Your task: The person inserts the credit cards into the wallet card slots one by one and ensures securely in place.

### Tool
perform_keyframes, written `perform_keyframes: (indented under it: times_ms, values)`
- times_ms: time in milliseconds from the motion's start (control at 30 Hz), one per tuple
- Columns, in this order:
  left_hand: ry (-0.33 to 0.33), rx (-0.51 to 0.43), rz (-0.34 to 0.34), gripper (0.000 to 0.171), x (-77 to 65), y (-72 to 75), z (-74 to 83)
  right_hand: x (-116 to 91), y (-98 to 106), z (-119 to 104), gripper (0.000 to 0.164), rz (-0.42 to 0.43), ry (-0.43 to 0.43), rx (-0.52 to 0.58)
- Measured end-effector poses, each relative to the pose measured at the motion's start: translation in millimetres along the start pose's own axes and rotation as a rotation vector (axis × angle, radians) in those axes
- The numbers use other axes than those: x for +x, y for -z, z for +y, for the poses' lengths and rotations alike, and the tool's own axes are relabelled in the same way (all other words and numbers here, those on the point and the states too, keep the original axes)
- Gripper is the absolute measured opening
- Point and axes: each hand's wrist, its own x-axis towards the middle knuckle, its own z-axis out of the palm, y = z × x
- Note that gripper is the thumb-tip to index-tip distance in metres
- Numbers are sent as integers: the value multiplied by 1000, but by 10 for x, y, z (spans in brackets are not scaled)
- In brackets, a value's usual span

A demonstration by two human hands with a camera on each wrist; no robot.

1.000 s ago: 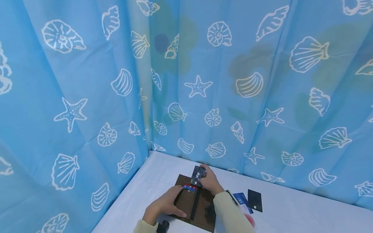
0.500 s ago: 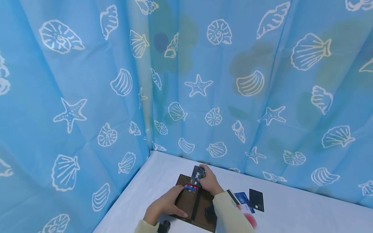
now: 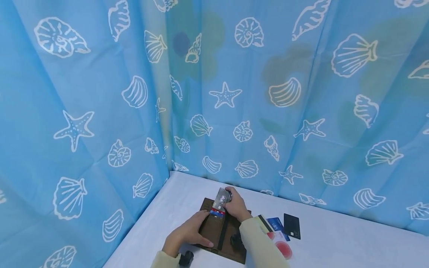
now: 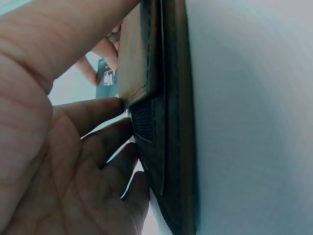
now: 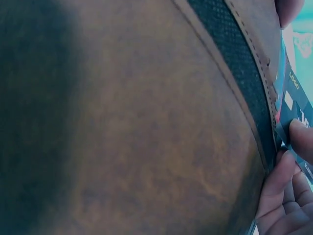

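An open brown wallet point(image 3: 211, 230) lies flat on the white table, a dark band point(image 3: 222, 234) down its middle. My left hand point(image 3: 190, 231) rests on its left panel, fingers spread and nearly straight; in the left wrist view the fingertips touch the leather. My right hand point(image 3: 237, 207) pinches a dark card marked "Vip" point(image 3: 220, 198) between thumb and fingers at the wallet's far edge. The same card point(image 5: 303, 93) shows its chip in the right wrist view. Just below it, a red card point(image 3: 218, 211) and a blue card point(image 3: 216, 214) stick out of the left panel's slots.
Right of the wallet lie a yellowish card with a black stripe point(image 3: 260, 222), a blue card point(image 3: 276, 225), a pale card with a pink circle point(image 3: 283, 248) and a black card point(image 3: 292, 225). Behind the table point(image 3: 321, 242) hangs a blue seashell curtain point(image 3: 228, 141).
The right hand has shifted slightly left with the Vip card, which now tilts more and shines paler, overlapping the red card's top. The left hand stays put on the wallet. The head view has drifted slightly.
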Motion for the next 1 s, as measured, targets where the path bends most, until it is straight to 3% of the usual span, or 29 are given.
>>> perform_keyframes:
  times_ms: [233, 667, 1000]
  values:
    - [-42, 7, -2, 104, 0, 4, 16, 6, 41, 57, 59, -15, 16, -61]
    - [-32, -5, 12, 105, 6, -34, -41, 56, 29, 99, 60, -62, -49, -38]
    - [-36, -7, 13, 104, -16, -7, 8, 8, 59, 92, 57, -90, -74, 12]
